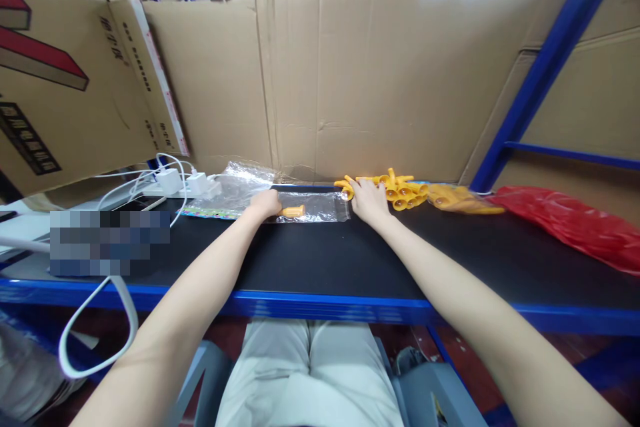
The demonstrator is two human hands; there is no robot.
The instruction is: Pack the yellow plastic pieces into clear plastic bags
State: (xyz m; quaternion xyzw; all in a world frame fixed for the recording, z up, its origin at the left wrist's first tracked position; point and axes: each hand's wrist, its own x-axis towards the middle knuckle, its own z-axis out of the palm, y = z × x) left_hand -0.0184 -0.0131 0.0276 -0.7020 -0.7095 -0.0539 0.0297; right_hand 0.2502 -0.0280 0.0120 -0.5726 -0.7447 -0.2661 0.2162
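Note:
My left hand [265, 205] is closed around a yellow-orange ribbed piece [293, 211] whose end sticks out to the right of the fist. Beneath it lies a clear plastic bag [325, 203], spread flat on the black table. Over to the right, my right hand [370, 201] rests at the left end of a pile of yellow plastic pieces [405, 193] with flared, hollow ends. Its fingers curl over the pieces there, and their tips are partly hidden. One flared yellow piece [347, 192] shows just left of that hand.
More yellow pieces sit in a clear bag [463, 199] beside a red plastic bag [565, 220]. White chargers and a power strip [170, 183] with cables stand at left. Cardboard [370, 87] walls the back; a blue post [540, 93] rises at right.

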